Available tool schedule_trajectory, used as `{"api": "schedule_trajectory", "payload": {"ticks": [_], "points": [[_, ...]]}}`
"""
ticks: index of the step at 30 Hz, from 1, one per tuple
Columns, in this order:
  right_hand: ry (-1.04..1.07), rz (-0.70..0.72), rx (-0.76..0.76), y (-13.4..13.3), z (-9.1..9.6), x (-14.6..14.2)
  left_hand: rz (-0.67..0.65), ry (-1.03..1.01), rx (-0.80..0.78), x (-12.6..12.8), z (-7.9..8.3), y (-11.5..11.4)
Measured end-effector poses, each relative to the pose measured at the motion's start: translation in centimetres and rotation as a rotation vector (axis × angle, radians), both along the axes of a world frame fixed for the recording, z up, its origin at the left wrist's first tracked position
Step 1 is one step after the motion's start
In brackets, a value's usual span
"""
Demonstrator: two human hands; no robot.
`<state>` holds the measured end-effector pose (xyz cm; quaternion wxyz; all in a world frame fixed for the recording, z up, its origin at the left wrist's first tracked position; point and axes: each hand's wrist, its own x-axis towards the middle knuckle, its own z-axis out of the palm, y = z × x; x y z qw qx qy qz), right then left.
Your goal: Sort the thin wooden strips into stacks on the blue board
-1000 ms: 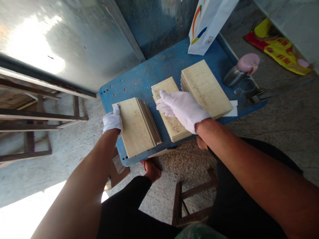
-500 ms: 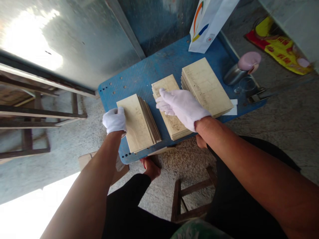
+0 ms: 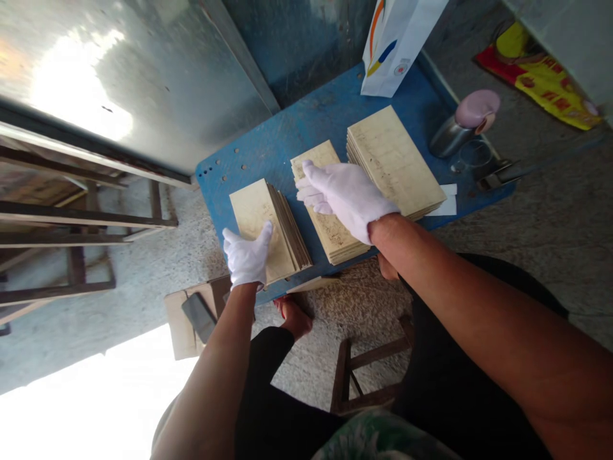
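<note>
Three stacks of pale rectangular boards lie on a blue table (image 3: 311,121). My left hand (image 3: 248,259), in a white glove, rests at the near-left side of the left stack (image 3: 256,206). Its thumb and forefinger are spread apart, with nothing between them. Over the middle stack (image 3: 336,241), which has dark specks on its top board, lies my gloved right hand (image 3: 347,195). The fingers stretch out to the left, the thumb raised, and I see nothing held. Beside it on the right stands the larger right stack (image 3: 395,160).
A white paper bag (image 3: 400,51) stands at the table's back. At the right are a steel bottle (image 3: 447,135) with a pink lid, a clear cup (image 3: 475,155) and white paper (image 3: 447,203). Below are a wooden stool (image 3: 342,377) and cardboard (image 3: 179,332) with a dark phone-like object (image 3: 199,317).
My left hand has moved right and nearer to me, from the left stack's outer edge, and its thumb has spread. My right hand stays over the middle stack. The view has shifted slightly.
</note>
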<state>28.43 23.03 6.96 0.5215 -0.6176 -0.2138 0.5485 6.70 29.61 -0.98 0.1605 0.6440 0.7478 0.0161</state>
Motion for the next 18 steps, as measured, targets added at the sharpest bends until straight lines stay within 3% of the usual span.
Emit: {"api": "schedule_trajectory", "payload": {"ticks": [5, 11, 18], "points": [[0.016, -0.008, 0.004, 0.1, 0.1, 0.0, -0.02, 0.106, -0.147, 2.2, -0.4, -1.9], [0.031, -0.009, 0.009, 0.2, 0.3, 0.2, -0.061, 0.186, -0.318, 2.4, 0.4, -0.9], [0.026, -0.031, 0.049, -0.1, 0.7, 0.3, -0.024, 0.192, -0.332, 2.6, -0.2, -0.6]]}}
